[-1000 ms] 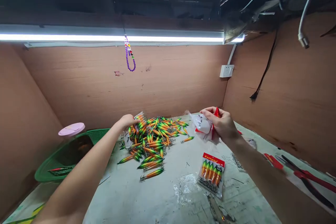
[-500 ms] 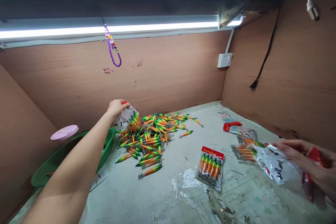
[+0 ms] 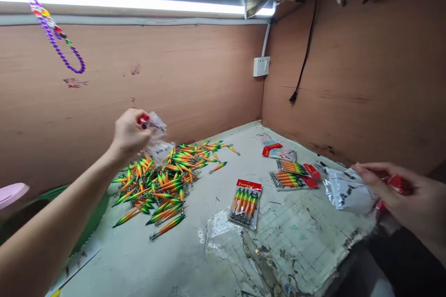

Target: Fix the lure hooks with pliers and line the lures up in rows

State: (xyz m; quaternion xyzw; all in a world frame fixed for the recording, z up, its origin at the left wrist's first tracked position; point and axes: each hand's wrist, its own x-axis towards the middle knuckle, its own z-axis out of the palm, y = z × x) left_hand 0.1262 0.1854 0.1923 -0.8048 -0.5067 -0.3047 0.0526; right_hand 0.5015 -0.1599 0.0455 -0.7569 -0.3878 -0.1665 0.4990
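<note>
My left hand (image 3: 129,133) is raised over a heap of orange-and-green fishing lures (image 3: 163,181) and is closed on a small clear bag with a red header (image 3: 153,125). My right hand (image 3: 411,199) is at the table's right edge, fingers pinched on a bundle of clear bags with red headers (image 3: 348,190). A filled pack of lures (image 3: 245,202) lies in the middle of the table. More filled packs (image 3: 292,174) lie to the right of it.
The worn white table (image 3: 216,260) is boxed in by brown board walls. A green basket and a pink lid (image 3: 10,192) sit at far left. A purple bead string (image 3: 55,39) hangs under the tube light; a wall socket (image 3: 261,66) is at the back corner.
My left hand lifted a bag off the lure heap. My right hand swung with its bags from the table's middle to the right edge. The view turned right.
</note>
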